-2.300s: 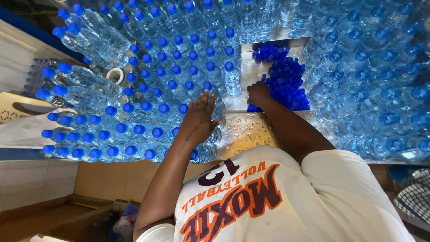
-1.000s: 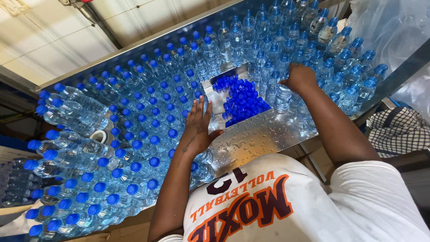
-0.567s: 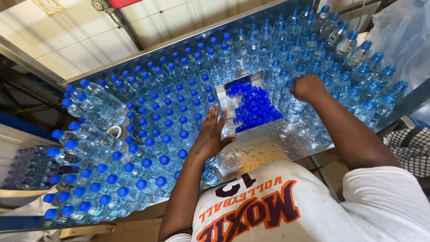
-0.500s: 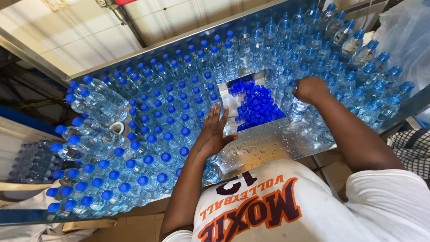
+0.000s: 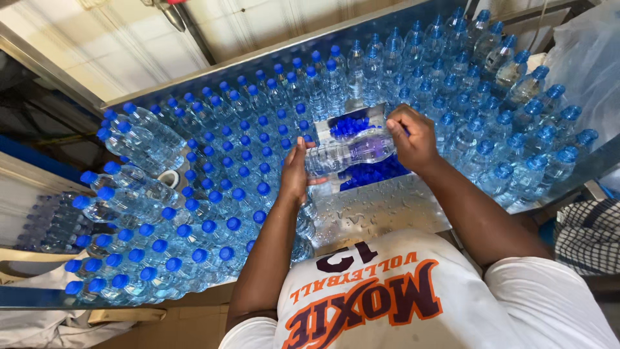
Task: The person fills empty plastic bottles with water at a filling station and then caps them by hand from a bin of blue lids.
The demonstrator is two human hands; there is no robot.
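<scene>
The clear plastic water bottle (image 5: 349, 152) lay horizontal above the pile of loose blue caps (image 5: 371, 173), mid-table near the wet steel table's (image 5: 381, 210) front edge. The left hand (image 5: 296, 173) cupped its base; the right hand (image 5: 413, 137) gripped its neck end. Upright blue-capped bottles (image 5: 219, 168) surrounded it.

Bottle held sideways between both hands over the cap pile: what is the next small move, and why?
Probably twist the cap end tight with the right hand while the left hand steadies the base. The clear bottle lies level above the loose blue caps, the right hand's fingers close over its neck, and capped bottles stand all around.
</scene>
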